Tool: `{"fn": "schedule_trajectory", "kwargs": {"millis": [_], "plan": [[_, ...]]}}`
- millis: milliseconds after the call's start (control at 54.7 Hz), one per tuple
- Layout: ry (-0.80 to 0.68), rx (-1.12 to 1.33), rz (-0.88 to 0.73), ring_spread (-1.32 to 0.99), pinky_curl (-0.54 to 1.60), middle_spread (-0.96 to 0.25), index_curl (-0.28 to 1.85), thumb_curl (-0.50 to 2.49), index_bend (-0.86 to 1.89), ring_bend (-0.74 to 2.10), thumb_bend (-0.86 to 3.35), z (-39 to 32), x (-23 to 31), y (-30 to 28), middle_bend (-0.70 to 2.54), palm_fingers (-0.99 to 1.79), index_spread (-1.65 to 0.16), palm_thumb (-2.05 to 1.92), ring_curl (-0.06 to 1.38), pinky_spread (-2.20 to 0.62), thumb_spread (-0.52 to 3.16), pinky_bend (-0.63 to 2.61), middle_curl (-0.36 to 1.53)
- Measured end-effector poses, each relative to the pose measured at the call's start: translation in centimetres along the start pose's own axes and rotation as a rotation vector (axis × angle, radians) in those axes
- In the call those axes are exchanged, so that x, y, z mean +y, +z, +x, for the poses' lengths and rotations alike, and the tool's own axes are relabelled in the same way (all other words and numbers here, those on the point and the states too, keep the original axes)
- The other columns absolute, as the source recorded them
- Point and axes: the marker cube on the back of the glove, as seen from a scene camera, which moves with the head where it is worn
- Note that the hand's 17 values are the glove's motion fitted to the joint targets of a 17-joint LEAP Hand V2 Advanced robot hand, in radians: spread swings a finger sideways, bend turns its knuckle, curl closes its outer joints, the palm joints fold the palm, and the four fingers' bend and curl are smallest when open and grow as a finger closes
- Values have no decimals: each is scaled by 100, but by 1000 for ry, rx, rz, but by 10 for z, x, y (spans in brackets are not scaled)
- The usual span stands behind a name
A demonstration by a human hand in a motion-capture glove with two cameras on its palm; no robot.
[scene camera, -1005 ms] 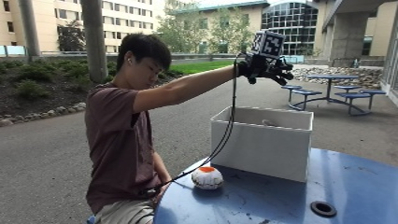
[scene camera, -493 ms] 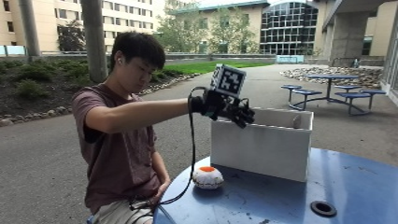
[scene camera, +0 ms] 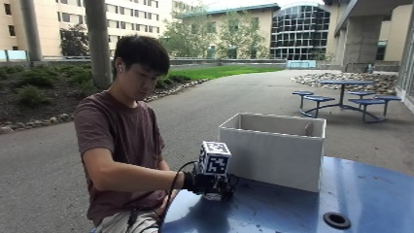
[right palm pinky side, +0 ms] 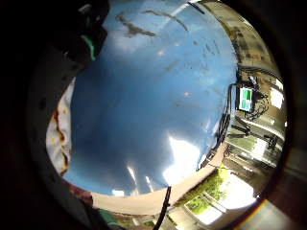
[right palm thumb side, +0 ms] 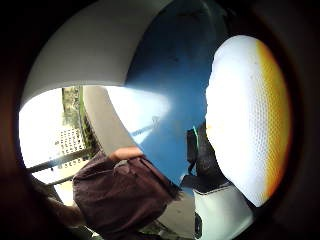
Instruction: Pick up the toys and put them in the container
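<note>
The person (scene camera: 123, 145), at the left of the outside view, wears a short-sleeved maroon T-shirt (scene camera: 119, 138) and light khaki trousers (scene camera: 119, 224) that show at the lower edge. The hair is short and dark. The right hand (scene camera: 206, 184), near the lower middle of the frame, is covered by a black glove. In the thumb side palm view the maroon sleeve (right palm thumb side: 122, 197) fills the lower left.

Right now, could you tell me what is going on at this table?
A person seated at a blue table has lowered the gloved right hand onto a white and orange ball toy, just in front of the white container. The ball is close against the palm; whether it is gripped cannot be seen. It is not yet in the container.
</note>
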Motion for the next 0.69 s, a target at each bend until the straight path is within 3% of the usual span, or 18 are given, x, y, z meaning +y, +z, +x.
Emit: {"fn": "schedule_trajectory", "kwargs": {"millis": [183,292,329,384,420,694], "plan": [[-43,-82,38,-30,32,-16,41,67,70,106,47,-2,-18,-8,93,152,-6,92,54,-41,150,85,52],[-40,-103,30,-28,37,-16,49,77,86,121,45,0,-21,-26,109,141,-3,94,59,-41,142,94,58],[-34,-115,37,-30,39,-21,53,80,95,123,39,2,-21,-43,92,114,-5,88,61,-40,131,101,54],[-35,-125,51,-31,41,-20,56,86,99,123,33,5,-19,-71,116,122,-6,83,63,-40,120,101,62],[-31,-121,60,-34,43,-22,60,88,103,125,27,6,-18,-88,115,103,-9,76,65,-40,112,102,63],[53,-13,208,-42,55,-27,79,100,112,135,10,-3,-26,-313,126,72,-18,62,74,-39,82,121,77]]}}
